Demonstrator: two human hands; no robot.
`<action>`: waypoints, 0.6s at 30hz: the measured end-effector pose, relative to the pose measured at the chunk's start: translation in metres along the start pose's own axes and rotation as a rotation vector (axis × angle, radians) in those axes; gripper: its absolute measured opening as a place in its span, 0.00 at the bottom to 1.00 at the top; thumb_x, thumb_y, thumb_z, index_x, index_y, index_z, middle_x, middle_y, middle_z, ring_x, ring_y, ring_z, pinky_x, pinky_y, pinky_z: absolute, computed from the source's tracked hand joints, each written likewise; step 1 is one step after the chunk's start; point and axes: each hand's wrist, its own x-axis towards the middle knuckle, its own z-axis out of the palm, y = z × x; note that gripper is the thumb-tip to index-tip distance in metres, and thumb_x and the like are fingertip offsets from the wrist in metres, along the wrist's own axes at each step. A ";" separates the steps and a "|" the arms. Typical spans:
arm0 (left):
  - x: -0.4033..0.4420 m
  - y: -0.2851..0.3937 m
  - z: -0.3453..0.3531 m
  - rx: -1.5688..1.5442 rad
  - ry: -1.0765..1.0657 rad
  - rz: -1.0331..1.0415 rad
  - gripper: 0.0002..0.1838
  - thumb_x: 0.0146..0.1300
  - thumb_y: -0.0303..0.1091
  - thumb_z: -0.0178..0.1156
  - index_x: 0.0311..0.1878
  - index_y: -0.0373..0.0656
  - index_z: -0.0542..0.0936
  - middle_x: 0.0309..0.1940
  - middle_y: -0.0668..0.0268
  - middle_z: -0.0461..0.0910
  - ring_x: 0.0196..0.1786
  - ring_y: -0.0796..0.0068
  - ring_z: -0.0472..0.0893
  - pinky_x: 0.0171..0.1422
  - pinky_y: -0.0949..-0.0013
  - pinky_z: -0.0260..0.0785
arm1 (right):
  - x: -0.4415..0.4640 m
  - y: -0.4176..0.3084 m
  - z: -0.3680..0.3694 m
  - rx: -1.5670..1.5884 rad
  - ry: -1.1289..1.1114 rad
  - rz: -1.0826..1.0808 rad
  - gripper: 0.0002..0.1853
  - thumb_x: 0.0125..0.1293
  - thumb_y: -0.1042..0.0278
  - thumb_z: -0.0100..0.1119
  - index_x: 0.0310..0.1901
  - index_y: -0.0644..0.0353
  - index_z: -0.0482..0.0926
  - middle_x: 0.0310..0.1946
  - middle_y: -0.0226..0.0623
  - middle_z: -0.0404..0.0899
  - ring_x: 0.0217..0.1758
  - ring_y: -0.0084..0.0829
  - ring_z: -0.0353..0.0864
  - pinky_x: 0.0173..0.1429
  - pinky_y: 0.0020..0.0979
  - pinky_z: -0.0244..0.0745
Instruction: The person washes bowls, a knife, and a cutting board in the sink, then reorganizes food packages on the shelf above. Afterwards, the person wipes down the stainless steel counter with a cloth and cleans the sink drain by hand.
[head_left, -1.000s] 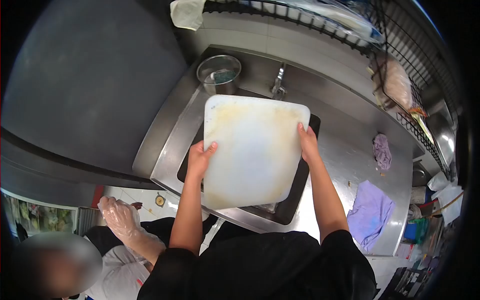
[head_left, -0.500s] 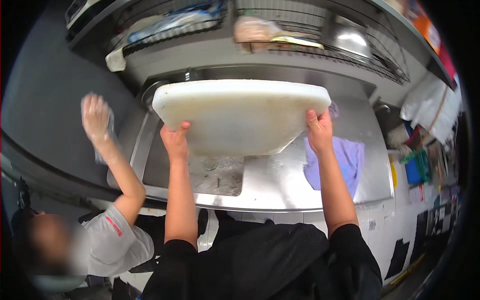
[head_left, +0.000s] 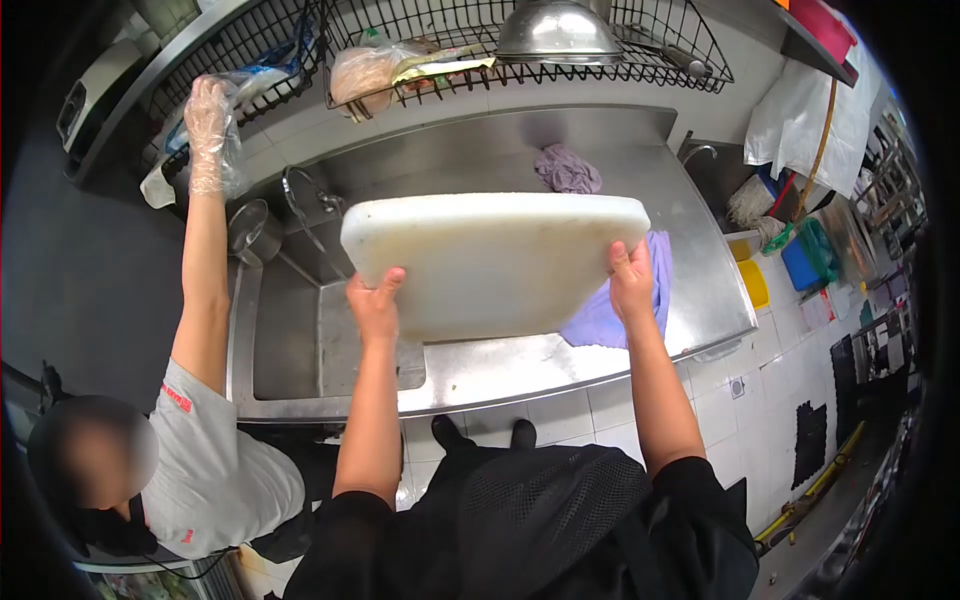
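Note:
A thick white cutting board (head_left: 500, 265), stained brownish on its face, is held up over the steel counter (head_left: 500, 375) and sink edge. My left hand (head_left: 375, 305) grips its left side, thumb on the near face and fingers behind. On the opposite side my right hand (head_left: 631, 282) holds it the same way. Behind the board's right part lies a purple cloth (head_left: 605, 318) on the counter, partly hidden. A crumpled mauve cloth (head_left: 568, 168) lies farther back.
At left, a co-worker's gloved hand (head_left: 210, 135) reaches to the wire rack (head_left: 400, 95). The sink (head_left: 285, 340) has a faucet (head_left: 328, 203), with a metal pot (head_left: 256, 235) beside it. A metal bowl (head_left: 558, 35) rests upside down on the rack. A yellow container (head_left: 752, 285) stands right of the counter.
My view has shifted rightward, and the board, still in both hands, is now more over the counter's middle. The co-worker's gloved hand has risen to the rack.

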 end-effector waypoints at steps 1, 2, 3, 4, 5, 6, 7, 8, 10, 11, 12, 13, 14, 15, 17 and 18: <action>0.000 -0.004 0.001 -0.025 0.007 0.036 0.24 0.48 0.46 0.71 0.41 0.36 0.79 0.36 0.68 0.80 0.38 0.79 0.76 0.45 0.75 0.66 | 0.002 0.002 -0.003 -0.031 0.009 -0.003 0.27 0.65 0.55 0.55 0.60 0.62 0.62 0.53 0.35 0.70 0.56 0.27 0.68 0.60 0.28 0.60; 0.000 -0.008 0.000 -0.013 0.019 0.050 0.24 0.48 0.46 0.71 0.41 0.36 0.79 0.36 0.68 0.80 0.38 0.79 0.76 0.45 0.75 0.66 | 0.002 0.003 -0.004 -0.015 -0.006 -0.005 0.27 0.65 0.55 0.55 0.60 0.62 0.62 0.53 0.35 0.70 0.56 0.27 0.68 0.60 0.28 0.60; -0.003 -0.011 -0.001 -0.021 0.006 0.006 0.23 0.49 0.45 0.71 0.41 0.36 0.79 0.36 0.69 0.80 0.38 0.79 0.76 0.45 0.75 0.66 | -0.001 0.001 -0.003 0.000 0.015 0.002 0.27 0.65 0.55 0.55 0.60 0.62 0.62 0.54 0.36 0.70 0.56 0.27 0.68 0.60 0.28 0.60; -0.006 -0.013 -0.004 -0.029 -0.003 -0.037 0.22 0.49 0.44 0.71 0.41 0.36 0.79 0.36 0.69 0.80 0.38 0.80 0.76 0.45 0.75 0.66 | -0.004 0.001 -0.004 0.016 0.031 0.010 0.28 0.65 0.55 0.55 0.60 0.63 0.62 0.54 0.36 0.70 0.57 0.27 0.68 0.60 0.28 0.60; -0.008 -0.017 -0.008 -0.031 -0.030 -0.070 0.21 0.50 0.42 0.71 0.41 0.37 0.79 0.36 0.69 0.80 0.38 0.80 0.75 0.45 0.75 0.66 | -0.005 0.004 -0.010 -0.003 0.013 0.007 0.28 0.65 0.55 0.55 0.60 0.63 0.62 0.54 0.36 0.70 0.56 0.27 0.68 0.60 0.28 0.60; -0.009 -0.020 -0.012 -0.035 -0.055 -0.099 0.20 0.50 0.41 0.71 0.41 0.38 0.79 0.36 0.70 0.80 0.38 0.81 0.75 0.45 0.75 0.67 | -0.005 0.008 -0.016 -0.020 -0.006 0.000 0.27 0.65 0.56 0.55 0.60 0.63 0.62 0.53 0.36 0.71 0.56 0.27 0.68 0.61 0.29 0.60; -0.010 -0.021 -0.012 -0.077 -0.083 -0.119 0.19 0.49 0.40 0.71 0.41 0.38 0.79 0.36 0.70 0.80 0.38 0.81 0.75 0.45 0.75 0.67 | -0.006 0.007 -0.016 -0.011 0.005 -0.004 0.27 0.65 0.56 0.55 0.60 0.64 0.62 0.54 0.36 0.71 0.57 0.27 0.68 0.61 0.29 0.60; -0.010 -0.021 -0.014 -0.121 -0.111 -0.141 0.19 0.49 0.38 0.71 0.41 0.38 0.79 0.36 0.70 0.80 0.38 0.82 0.76 0.45 0.75 0.67 | -0.008 0.004 -0.016 -0.005 0.016 -0.005 0.27 0.65 0.57 0.56 0.59 0.64 0.62 0.54 0.36 0.70 0.57 0.28 0.68 0.61 0.30 0.60; -0.009 -0.014 -0.024 -0.095 -0.189 -0.146 0.18 0.49 0.36 0.71 0.41 0.38 0.79 0.35 0.69 0.80 0.38 0.82 0.76 0.45 0.75 0.68 | -0.011 0.004 -0.024 -0.018 -0.033 -0.009 0.27 0.64 0.58 0.57 0.58 0.64 0.63 0.53 0.37 0.71 0.56 0.29 0.68 0.61 0.31 0.59; -0.007 -0.009 -0.026 -0.081 -0.299 -0.174 0.17 0.49 0.34 0.70 0.41 0.38 0.79 0.35 0.69 0.80 0.39 0.82 0.76 0.45 0.75 0.68 | -0.012 0.004 -0.031 -0.012 -0.056 -0.014 0.27 0.64 0.58 0.57 0.58 0.64 0.63 0.53 0.37 0.71 0.56 0.29 0.68 0.61 0.31 0.59; -0.006 -0.002 -0.027 -0.085 -0.283 -0.164 0.17 0.49 0.34 0.70 0.41 0.38 0.79 0.35 0.69 0.80 0.39 0.82 0.76 0.45 0.75 0.68 | -0.013 0.003 -0.040 -0.028 -0.081 0.039 0.29 0.62 0.57 0.59 0.59 0.63 0.62 0.54 0.37 0.69 0.58 0.29 0.67 0.62 0.32 0.58; -0.004 0.008 -0.024 -0.079 -0.308 -0.146 0.18 0.49 0.33 0.70 0.42 0.37 0.78 0.36 0.68 0.80 0.39 0.82 0.76 0.46 0.74 0.69 | -0.011 -0.003 -0.040 -0.048 -0.102 0.089 0.31 0.60 0.57 0.61 0.60 0.62 0.61 0.55 0.37 0.68 0.59 0.30 0.66 0.64 0.33 0.57; -0.002 0.015 -0.022 -0.073 -0.333 -0.129 0.18 0.48 0.31 0.70 0.42 0.37 0.78 0.36 0.68 0.81 0.39 0.81 0.77 0.46 0.74 0.69 | -0.008 -0.012 -0.039 -0.054 -0.115 0.083 0.31 0.60 0.57 0.61 0.60 0.62 0.61 0.55 0.37 0.68 0.59 0.30 0.66 0.64 0.33 0.57; 0.000 0.019 -0.020 -0.081 -0.322 -0.117 0.18 0.48 0.31 0.70 0.42 0.37 0.78 0.36 0.68 0.81 0.39 0.81 0.77 0.46 0.74 0.69 | -0.004 -0.030 -0.032 -0.121 -0.118 0.050 0.34 0.57 0.56 0.64 0.60 0.62 0.60 0.54 0.38 0.68 0.59 0.31 0.66 0.63 0.33 0.58; -0.001 0.021 -0.020 -0.049 -0.345 -0.108 0.20 0.48 0.31 0.70 0.44 0.37 0.77 0.37 0.67 0.81 0.40 0.80 0.77 0.47 0.73 0.69 | 0.007 -0.071 -0.011 -0.192 -0.132 0.019 0.36 0.54 0.56 0.67 0.60 0.61 0.60 0.53 0.38 0.69 0.59 0.32 0.66 0.62 0.34 0.59; -0.006 0.013 -0.022 -0.055 -0.339 -0.110 0.20 0.48 0.31 0.70 0.44 0.37 0.77 0.37 0.67 0.81 0.40 0.80 0.77 0.47 0.73 0.69 | 0.017 -0.094 0.004 -0.295 -0.177 -0.095 0.35 0.51 0.58 0.69 0.58 0.61 0.63 0.50 0.38 0.71 0.56 0.31 0.68 0.61 0.33 0.60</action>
